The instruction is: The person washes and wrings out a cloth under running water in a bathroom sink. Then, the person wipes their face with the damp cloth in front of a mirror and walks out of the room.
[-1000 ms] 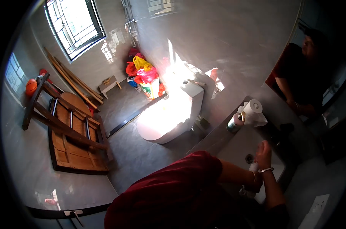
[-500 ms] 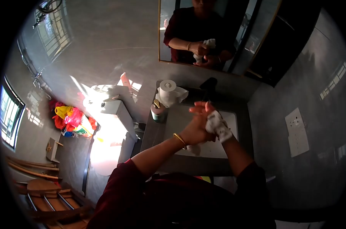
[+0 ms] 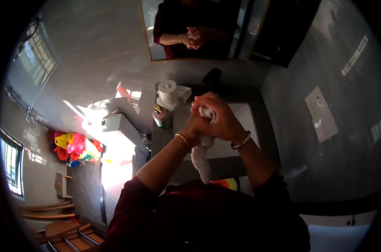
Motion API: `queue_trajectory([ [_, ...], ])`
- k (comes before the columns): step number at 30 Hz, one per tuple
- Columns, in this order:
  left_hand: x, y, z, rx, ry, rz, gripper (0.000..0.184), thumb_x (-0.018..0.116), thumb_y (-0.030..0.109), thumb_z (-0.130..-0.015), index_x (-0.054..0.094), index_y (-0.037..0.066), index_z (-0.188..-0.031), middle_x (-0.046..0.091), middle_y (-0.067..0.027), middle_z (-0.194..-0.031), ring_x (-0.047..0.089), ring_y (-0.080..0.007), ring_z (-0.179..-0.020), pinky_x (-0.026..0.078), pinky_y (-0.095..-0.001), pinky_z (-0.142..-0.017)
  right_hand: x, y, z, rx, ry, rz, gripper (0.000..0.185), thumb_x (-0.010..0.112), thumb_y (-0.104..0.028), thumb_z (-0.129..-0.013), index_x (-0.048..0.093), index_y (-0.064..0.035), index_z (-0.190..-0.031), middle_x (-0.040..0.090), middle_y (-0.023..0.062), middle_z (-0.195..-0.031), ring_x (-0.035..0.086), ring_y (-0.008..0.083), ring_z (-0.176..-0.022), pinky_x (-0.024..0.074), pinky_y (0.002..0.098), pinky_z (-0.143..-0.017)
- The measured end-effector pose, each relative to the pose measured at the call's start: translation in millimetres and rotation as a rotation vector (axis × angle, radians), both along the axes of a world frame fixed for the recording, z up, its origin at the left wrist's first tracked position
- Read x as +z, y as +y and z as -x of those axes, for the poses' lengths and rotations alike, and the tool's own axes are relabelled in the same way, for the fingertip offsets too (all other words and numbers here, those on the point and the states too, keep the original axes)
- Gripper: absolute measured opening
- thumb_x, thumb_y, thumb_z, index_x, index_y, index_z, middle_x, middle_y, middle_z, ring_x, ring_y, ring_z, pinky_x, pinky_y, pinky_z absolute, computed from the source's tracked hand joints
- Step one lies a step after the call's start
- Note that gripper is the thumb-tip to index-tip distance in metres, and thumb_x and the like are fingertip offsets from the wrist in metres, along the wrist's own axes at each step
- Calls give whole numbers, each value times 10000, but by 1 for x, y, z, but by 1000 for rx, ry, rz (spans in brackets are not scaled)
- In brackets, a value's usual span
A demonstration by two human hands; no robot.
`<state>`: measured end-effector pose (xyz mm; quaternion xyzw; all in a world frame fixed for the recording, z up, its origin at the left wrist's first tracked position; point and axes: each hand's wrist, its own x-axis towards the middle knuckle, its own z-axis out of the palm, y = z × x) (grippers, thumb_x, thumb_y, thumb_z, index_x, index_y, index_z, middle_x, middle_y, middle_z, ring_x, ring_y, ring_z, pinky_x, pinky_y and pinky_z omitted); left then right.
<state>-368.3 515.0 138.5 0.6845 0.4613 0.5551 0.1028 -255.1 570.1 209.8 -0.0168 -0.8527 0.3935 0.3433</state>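
Note:
Above the sink [image 3: 241, 148], my left hand [image 3: 194, 127] and my right hand [image 3: 224, 119] are pressed together, fingers wrapped round a white cloth [image 3: 201, 164]. One bunched bit of the cloth pokes out at the top between thumb and fingers. Its longer twisted end hangs below my palms toward my body. What kind of cloth it is, I cannot tell. A gold bangle circles my left wrist, and a silver-coloured one my right. The mirror [image 3: 190, 29] reflects both clasped hands.
Behind the sink stands a black faucet [image 3: 212, 80]. On the counter's left are a toilet paper roll [image 3: 168, 90] and a pump bottle [image 3: 160, 117]. Further left are a sunlit white appliance [image 3: 119, 138] and colourful bags [image 3: 75, 145]. A socket panel [image 3: 321, 113] is on the right wall.
The cloth, earlier lying over my right wrist, is now gathered between both palms with an end dangling. My right hand has come over to close against my left. The view has shifted.

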Motion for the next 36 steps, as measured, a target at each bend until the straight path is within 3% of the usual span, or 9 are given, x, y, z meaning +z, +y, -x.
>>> queue_trajectory([
  [3, 25, -8, -7, -160, -958, 725, 358, 692, 148, -697, 531, 6, -984, 599, -116, -893, 606, -182, -781, 502, -267, -609, -25, 8, 2, -202, 43, 197, 232, 719, -132, -704, 516, -47, -779, 546, 23, -797, 517, 114, -749, 429, 256, -682],
  [6, 28, -6, -17, 20, -544, 690, 424, 661, 101, -740, 478, 17, -1113, 567, -62, -962, 544, -116, -904, 470, -262, -731, -27, 15, 3, -301, 141, 346, 226, 698, -112, -731, 481, -50, -726, 532, 7, -703, 486, 78, -644, 415, 238, -627],
  [10, 41, -25, -25, -286, -556, 544, 673, 685, 266, -769, 326, 16, -1281, 484, -119, -1156, 515, -177, -1014, 432, -321, -856, -17, 39, -5, -277, 219, 344, 209, 681, -111, -745, 482, -53, -723, 528, -4, -653, 536, 79, -605, 445, 248, -564],
  [13, 14, -44, -12, -50, -676, 733, 681, 575, 397, -843, 273, 39, -1338, 447, -143, -1219, 507, -234, -1061, 409, -368, -913, 17, 48, -24, -305, 195, 55, 211, 691, -106, -726, 491, -55, -766, 552, 18, -672, 578, 112, -612, 469, 268, -573],
  [17, 9, -48, -18, -568, -1532, 1096, 738, 436, 564, -853, 276, 16, -1321, 399, -179, -1308, 467, -335, -1132, 400, -441, -955, 34, 15, -19, 4, 129, -168, 241, 694, -129, -705, 516, -79, -860, 586, 73, -722, 603, 211, -613, 472, 308, -573],
  [20, -16, -54, -20, -637, -1473, 732, 586, 493, 399, -876, 395, -82, -1195, 483, -184, -1172, 528, -312, -1054, 457, -393, -870, 31, -30, -17, 360, -15, -248, 304, 694, -199, -708, 514, -79, -922, 599, 103, -735, 613, 280, -648, 475, 351, -588],
  [25, 39, -62, -46, -475, -1667, 915, 508, 529, 331, -829, 459, -51, -1156, 530, -135, -1026, 548, -252, -910, 474, -335, -778, 23, -71, -21, 637, -5, -372, 277, 635, -307, -758, 533, -60, -830, 588, 112, -685, 607, 306, -652, 460, 400, -595],
  [27, 59, -64, -53, -404, -1738, 990, 480, 544, 304, -810, 484, -39, -1141, 549, -115, -967, 556, -227, -853, 480, -312, -741, 23, -72, -23, 594, 63, -385, 271, 617, -324, -768, 537, -65, -784, 582, 105, -678, 598, 290, -648, 456, 391, -594],
  [36, 57, -49, -23, -686, -1706, 340, 523, 539, 497, -830, 528, 1, -997, 539, -23, -802, 478, -193, -810, 409, -315, -816, 39, -56, -44, 275, 282, -479, 187, 596, -281, -802, 558, -101, -772, 550, 46, -658, 558, 216, -653, 449, 342, -599],
])
